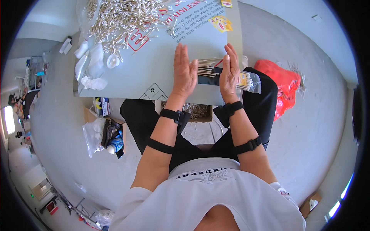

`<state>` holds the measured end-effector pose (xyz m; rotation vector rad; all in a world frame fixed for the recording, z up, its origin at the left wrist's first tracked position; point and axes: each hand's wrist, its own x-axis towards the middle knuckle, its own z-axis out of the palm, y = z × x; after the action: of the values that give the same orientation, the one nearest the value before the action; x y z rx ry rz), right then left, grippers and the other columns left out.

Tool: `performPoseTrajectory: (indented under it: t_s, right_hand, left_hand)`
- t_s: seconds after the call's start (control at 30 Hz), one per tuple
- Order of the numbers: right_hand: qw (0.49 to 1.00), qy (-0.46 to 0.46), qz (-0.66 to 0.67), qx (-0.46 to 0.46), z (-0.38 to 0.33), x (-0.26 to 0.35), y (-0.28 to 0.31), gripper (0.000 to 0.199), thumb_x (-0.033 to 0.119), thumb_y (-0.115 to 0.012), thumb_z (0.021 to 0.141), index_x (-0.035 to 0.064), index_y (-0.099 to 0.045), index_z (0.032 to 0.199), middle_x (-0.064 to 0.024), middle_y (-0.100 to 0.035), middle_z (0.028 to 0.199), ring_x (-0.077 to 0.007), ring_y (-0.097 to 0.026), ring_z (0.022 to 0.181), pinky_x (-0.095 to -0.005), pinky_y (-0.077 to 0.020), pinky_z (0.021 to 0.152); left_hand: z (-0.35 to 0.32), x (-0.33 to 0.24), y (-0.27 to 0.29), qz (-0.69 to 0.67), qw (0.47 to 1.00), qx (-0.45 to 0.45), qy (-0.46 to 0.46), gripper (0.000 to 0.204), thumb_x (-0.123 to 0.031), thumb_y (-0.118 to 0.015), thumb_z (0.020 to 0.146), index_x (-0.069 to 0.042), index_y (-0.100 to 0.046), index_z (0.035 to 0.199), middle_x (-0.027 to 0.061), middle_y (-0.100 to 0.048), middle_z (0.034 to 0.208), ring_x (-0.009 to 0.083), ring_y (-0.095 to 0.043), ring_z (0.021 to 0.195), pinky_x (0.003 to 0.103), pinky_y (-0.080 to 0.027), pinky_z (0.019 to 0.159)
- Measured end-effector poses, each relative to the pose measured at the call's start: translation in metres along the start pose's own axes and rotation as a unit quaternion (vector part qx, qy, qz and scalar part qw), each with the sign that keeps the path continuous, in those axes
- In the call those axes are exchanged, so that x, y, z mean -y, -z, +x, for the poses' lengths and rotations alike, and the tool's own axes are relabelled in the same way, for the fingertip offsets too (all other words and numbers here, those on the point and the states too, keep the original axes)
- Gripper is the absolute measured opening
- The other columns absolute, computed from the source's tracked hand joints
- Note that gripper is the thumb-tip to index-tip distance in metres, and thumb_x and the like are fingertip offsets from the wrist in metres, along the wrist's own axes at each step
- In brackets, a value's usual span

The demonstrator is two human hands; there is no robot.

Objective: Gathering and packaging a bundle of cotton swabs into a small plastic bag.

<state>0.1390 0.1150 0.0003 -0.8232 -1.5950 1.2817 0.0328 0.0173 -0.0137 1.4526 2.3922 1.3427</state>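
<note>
A small bundle of cotton swabs (207,68) lies between my two hands near the front right of the table, over a dark flat piece (208,80). My left hand (185,72) stands on edge at the bundle's left end, fingers straight, its thumb side by the swab tips. On the other side, my right hand (230,71) is also upright with straight fingers and covers the bundle's right end. Neither hand is gripping anything that I can see. Just right of my right hand, a clear bag of swabs with a yellow label (245,81) sticks out past the table edge.
A large heap of loose cotton swabs (115,19) covers the table's (154,63) far left. White wrapped bundles (95,61) and a tape roll (113,61) lie below it. Yellow labels (220,23) sit far right. On the floor are a red bag (278,84) and a box of belongings (111,134).
</note>
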Motion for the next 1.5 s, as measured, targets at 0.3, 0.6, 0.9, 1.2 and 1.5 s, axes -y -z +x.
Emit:
performPoseTrajectory:
  t_s: [0.3,0.6,0.9,1.2,1.5]
  right_hand:
    - [0.996,-0.043,0.057,0.055,-0.011,-0.006,-0.014,0.038,0.022,-0.043,0.103,-0.0034,-0.053,0.129,-0.0136,-0.050,0.138,-0.0192,-0.046,0.127,-0.0297,-0.0354,0.108]
    - [0.962,-0.148,0.230,0.002,-0.003,-0.008,-0.001,0.044,0.030,-0.046,0.102,-0.0032,-0.053,0.130,-0.0138,-0.056,0.131,-0.0188,-0.052,0.119,-0.0290,-0.0376,0.105]
    - [0.979,-0.115,0.166,-0.004,-0.012,-0.010,0.006,0.043,0.031,-0.045,0.102,-0.0021,-0.055,0.127,-0.0114,-0.056,0.132,-0.0181,-0.050,0.120,-0.0297,-0.0373,0.104]
    - [0.993,-0.051,0.109,0.019,0.000,-0.016,-0.011,0.044,0.029,-0.043,0.103,-0.0027,-0.051,0.132,-0.0128,-0.053,0.135,-0.0177,-0.049,0.124,-0.0296,-0.0369,0.108]
    - [0.987,-0.061,0.144,0.033,-0.012,-0.015,-0.001,0.039,0.027,-0.044,0.102,-0.0038,-0.057,0.124,-0.0175,-0.053,0.135,-0.0250,-0.046,0.128,-0.0331,-0.0329,0.108]
  left_hand:
    - [0.001,-0.019,-0.019,-0.263,0.957,-0.065,0.103,0.057,-0.034,-0.038,0.103,0.002,-0.027,0.146,0.0213,-0.026,0.152,0.0317,-0.026,0.141,0.039,-0.021,0.115]
    - [-0.009,-0.032,0.005,0.202,0.966,0.158,-0.036,0.076,-0.042,-0.058,0.090,0.000,-0.028,0.147,0.0163,-0.024,0.155,0.0323,-0.021,0.144,0.048,-0.014,0.117]
    - [-0.014,-0.035,-0.009,0.217,0.961,0.169,-0.018,0.077,-0.045,-0.059,0.089,-0.001,-0.029,0.146,0.0223,-0.020,0.155,0.0346,-0.019,0.144,0.050,-0.013,0.117]
    - [0.022,-0.007,-0.017,-0.218,0.969,-0.059,0.097,0.052,-0.032,-0.039,0.103,0.004,-0.035,0.141,0.0213,-0.035,0.147,0.0317,-0.032,0.138,0.039,-0.025,0.114]
    - [-0.003,-0.020,-0.018,-0.366,0.919,-0.054,0.137,0.053,-0.033,-0.043,0.102,0.003,-0.039,0.141,0.0189,-0.043,0.143,0.0260,-0.040,0.133,0.038,-0.028,0.112]
